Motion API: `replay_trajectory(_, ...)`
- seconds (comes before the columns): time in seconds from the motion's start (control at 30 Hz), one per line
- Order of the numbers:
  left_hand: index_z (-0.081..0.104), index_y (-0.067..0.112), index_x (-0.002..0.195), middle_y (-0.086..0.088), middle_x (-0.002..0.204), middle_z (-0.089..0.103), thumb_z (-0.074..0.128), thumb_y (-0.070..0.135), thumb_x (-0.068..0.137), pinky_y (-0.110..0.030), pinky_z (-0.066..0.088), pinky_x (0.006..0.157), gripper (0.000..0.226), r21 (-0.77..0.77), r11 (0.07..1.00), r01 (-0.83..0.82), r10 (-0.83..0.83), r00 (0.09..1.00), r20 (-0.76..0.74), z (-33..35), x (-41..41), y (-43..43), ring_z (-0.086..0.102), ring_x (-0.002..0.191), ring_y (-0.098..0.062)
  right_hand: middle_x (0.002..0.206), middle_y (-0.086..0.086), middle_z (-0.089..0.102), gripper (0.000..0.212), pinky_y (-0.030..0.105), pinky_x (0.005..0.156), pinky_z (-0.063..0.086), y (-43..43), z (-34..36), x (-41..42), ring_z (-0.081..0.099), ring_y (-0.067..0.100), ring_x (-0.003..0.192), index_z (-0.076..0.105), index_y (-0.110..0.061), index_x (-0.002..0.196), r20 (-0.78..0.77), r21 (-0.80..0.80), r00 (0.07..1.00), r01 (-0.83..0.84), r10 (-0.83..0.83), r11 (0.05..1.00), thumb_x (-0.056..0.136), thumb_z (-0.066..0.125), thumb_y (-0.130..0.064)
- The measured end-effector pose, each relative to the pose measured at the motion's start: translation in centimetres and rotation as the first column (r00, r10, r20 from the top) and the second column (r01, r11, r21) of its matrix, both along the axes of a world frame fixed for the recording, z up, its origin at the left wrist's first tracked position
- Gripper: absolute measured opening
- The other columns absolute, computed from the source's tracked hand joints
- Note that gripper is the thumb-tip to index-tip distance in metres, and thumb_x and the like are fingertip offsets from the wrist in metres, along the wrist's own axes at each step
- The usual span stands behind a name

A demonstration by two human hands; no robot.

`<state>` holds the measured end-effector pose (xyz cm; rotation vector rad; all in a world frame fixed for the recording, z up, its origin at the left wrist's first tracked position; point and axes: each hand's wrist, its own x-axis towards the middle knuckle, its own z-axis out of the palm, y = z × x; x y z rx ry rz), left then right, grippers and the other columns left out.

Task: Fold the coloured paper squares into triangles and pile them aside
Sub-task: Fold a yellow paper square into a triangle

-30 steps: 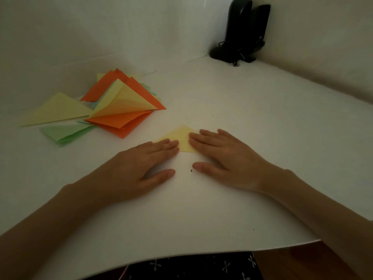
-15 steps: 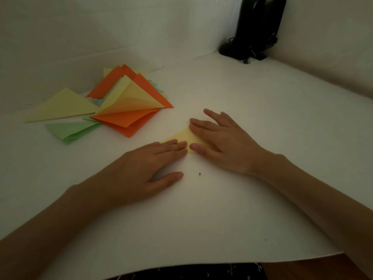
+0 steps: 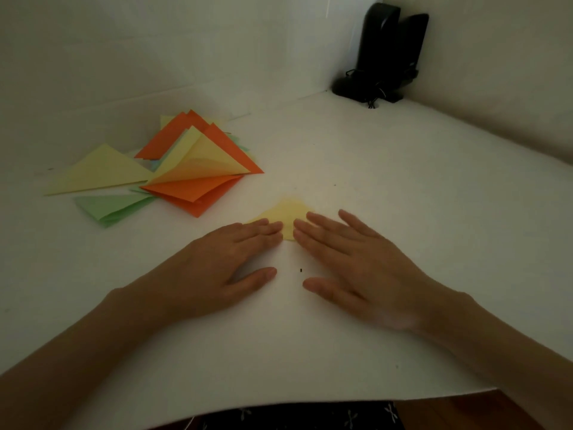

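A small folded yellow paper (image 3: 286, 215) lies flat on the white table (image 3: 387, 187), near its middle. My left hand (image 3: 223, 265) lies palm down with straight fingers pressing the paper's left part. My right hand (image 3: 350, 265) lies flat too, its fingertips pressing the paper's right part. Most of the paper is hidden under my fingers. At the far left sits a loose pile of folded triangles (image 3: 192, 178) in orange, yellow and green, with one yellow flap standing up.
A black device with a cable (image 3: 384, 54) stands in the far right corner against the walls. The table's front edge (image 3: 310, 398) runs just below my forearms, with dark patterned fabric beneath it.
My right hand slid back toward me and flattened over the paper's right side. My left hand stayed pressing on the left side.
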<state>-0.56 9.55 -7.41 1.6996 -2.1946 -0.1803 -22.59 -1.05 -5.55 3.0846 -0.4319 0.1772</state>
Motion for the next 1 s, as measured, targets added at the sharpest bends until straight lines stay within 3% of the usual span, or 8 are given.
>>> replay_trajectory(0.17, 0.038, 0.026, 0.143, 0.018, 0.147, 0.028, 0.018, 0.069, 0.088, -0.005, 0.006, 0.109, 0.073, 0.025, 0.999, -0.024, 0.024, 1.0, -0.007, -0.1, 0.2, 0.0, 0.013, 0.137, 0.008, 0.155, -0.008, 0.02, 0.078, 0.023, 0.117, -0.002, -1.0, -0.5, -1.2, 0.014, 0.0, 0.142, 0.024, -0.019, 0.149, -0.044, 0.16, 0.998, 0.047, -0.04, 0.986, 0.091, -0.004, -0.063)
replay_trajectory(0.27, 0.036, 0.03, 0.143, 0.023, 0.148, 0.024, 0.016, 0.072, 0.086, -0.004, 0.004, 0.109, 0.074, 0.044, 0.998, -0.037, 0.037, 0.999, -0.015, -0.1, 0.3, 0.0, 0.01, 0.137, 0.012, 0.15, -0.008, 0.033, 0.066, 0.027, 0.117, 0.007, -1.6, -0.3, -2.6, 0.023, 0.0, 0.14, 0.037, -0.018, 0.144, 0.016, 0.196, 0.998, 0.051, -0.055, 0.979, 0.098, 0.006, -0.055)
replay_trajectory(0.43, 0.027, 0.031, 0.146, 0.024, 0.15, 0.015, 0.007, 0.075, 0.083, -0.004, -0.002, 0.108, 0.079, 0.083, 0.997, -0.011, 0.01, 1.0, 0.009, -0.1, 0.4, -0.1, 0.0, 0.137, 0.015, 0.137, -0.001, 0.052, 0.062, 0.032, 0.115, 0.016, -2.6, 0.8, -1.5, 0.04, 0.011, 0.133, 0.056, -0.012, 0.13, 0.104, 0.068, 0.994, 0.035, -0.042, 0.997, 0.102, 0.015, -0.047)
replay_trajectory(0.57, 0.023, 0.033, 0.146, 0.026, 0.147, 0.011, 0.006, 0.077, 0.081, -0.001, -0.005, 0.106, 0.08, 0.077, 0.997, 0.011, -0.012, 1.0, 0.01, -0.2, 0.5, -0.2, -0.007, 0.131, 0.022, 0.151, -0.015, 0.024, 0.072, 0.02, 0.116, -0.004, -4.2, 0.8, 2.5, 0.007, 0.0, 0.143, 0.025, -0.023, 0.148, -0.035, 0.169, 0.998, -0.044, 0.05, 0.985, 0.092, -0.001, -0.059)
replay_trajectory(0.7, 0.03, 0.035, 0.144, 0.028, 0.146, 0.016, 0.006, 0.079, 0.079, -0.001, 0.0, 0.106, 0.082, 0.048, 0.999, 0.001, 0.0, 1.0, -0.017, -0.3, 0.7, -0.2, 0.001, 0.132, 0.021, 0.15, -0.025, 0.02, 0.074, 0.018, 0.112, -0.015, -7.1, -0.1, 3.8, -0.006, -0.001, 0.142, 0.019, -0.034, 0.148, -0.041, 0.115, 0.999, 0.018, -0.013, 0.993, 0.087, -0.01, -0.063)
replay_trajectory(0.8, 0.049, 0.028, 0.135, 0.021, 0.143, 0.036, 0.022, 0.07, 0.087, -0.01, 0.018, 0.107, 0.07, -0.047, 0.998, -0.028, 0.026, 0.999, -0.042, -0.2, 0.4, -0.2, 0.022, 0.132, 0.012, 0.149, -0.022, 0.027, 0.068, 0.025, 0.115, -0.01, -6.9, -0.3, 3.3, -0.001, 0.003, 0.144, 0.029, -0.032, 0.146, 0.026, 0.104, 0.996, 0.086, -0.089, 0.991, 0.091, 0.003, -0.061)
replay_trajectory(0.9, 0.066, 0.017, 0.116, 0.008, 0.127, 0.059, 0.041, 0.044, 0.09, -0.016, 0.036, 0.095, 0.045, -0.165, 0.986, -0.033, 0.02, 0.997, -0.081, 0.0, 0.3, -0.6, 0.044, 0.119, -0.003, 0.139, -0.01, 0.049, 0.055, 0.02, 0.11, 0.012, -5.2, 0.1, 3.3, 0.029, 0.013, 0.137, 0.053, -0.023, 0.133, 0.227, 0.231, 0.931, 0.234, -0.286, 0.944, 0.094, 0.036, -0.056)
replay_trajectory(1.0, 0.072, 0.014, 0.103, 0.007, 0.119, 0.064, 0.046, 0.04, 0.09, -0.014, 0.04, 0.09, 0.039, -0.166, 0.985, -0.048, 0.019, 0.985, -0.171, 0.3, 0.4, -0.9, 0.053, 0.107, -0.001, 0.131, -0.003, 0.05, 0.047, 0.025, 0.101, 0.026, -3.8, 0.2, 3.7, 0.032, 0.019, 0.124, 0.058, -0.019, 0.126, 0.171, 0.291, 0.879, 0.386, -0.444, 0.876, 0.09, 0.053, -0.049)
